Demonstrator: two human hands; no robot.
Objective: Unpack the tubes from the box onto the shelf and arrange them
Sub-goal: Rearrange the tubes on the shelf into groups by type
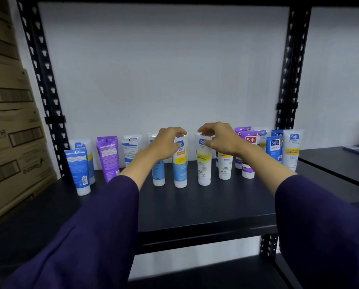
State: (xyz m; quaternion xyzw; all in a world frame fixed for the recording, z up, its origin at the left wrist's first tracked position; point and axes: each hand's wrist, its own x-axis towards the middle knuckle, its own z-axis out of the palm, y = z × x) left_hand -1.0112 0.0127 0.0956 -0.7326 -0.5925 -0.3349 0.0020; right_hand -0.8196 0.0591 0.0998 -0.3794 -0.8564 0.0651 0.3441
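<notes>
Most of your unpacking looks done: from the left, blue and purple tubes [107,157] already stand cap-down along the black shelf [205,207], though some show their backs and the spacing is uneven. At the middle, your left hand [168,142] pinches the top of a blue-and-white tube [180,170] and your right hand [218,138] pinches the crimp of the white Vitamin C tube [204,165], both upright on the shelf. The right-hand cluster [278,149] is crowded; the box you unpack from isn't visible, so I can't tell what remains.

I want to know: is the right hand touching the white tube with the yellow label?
Touching: the head view shows the right hand pinching the white yellow-labelled tube at its top.
</notes>
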